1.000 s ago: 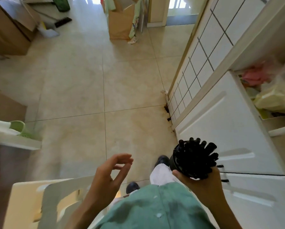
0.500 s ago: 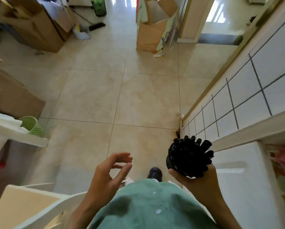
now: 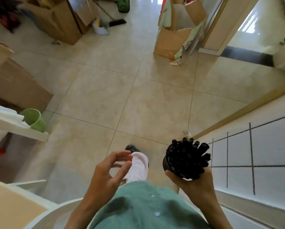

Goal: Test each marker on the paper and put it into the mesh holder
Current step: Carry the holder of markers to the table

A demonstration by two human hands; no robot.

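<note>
The right hand (image 3: 194,180) holds a black holder (image 3: 169,161) full of black markers (image 3: 188,157), fingers wrapped around it from below. The left hand (image 3: 108,172) is empty, with loose, bent fingers. Farther off, a green basket (image 3: 33,119) sits on a white shelf (image 3: 22,129), and cardboard boxes (image 3: 173,40) stand on the tile floor (image 3: 138,96).

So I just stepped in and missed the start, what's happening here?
A person stands on a tiled floor, holding a black holder packed with black markers in the right hand. The left hand hangs beside it, fingers loosely curled and holding nothing. No paper shows in view, so no marker is being tested right now. A green mesh basket sits on a white ledge at left.
</note>
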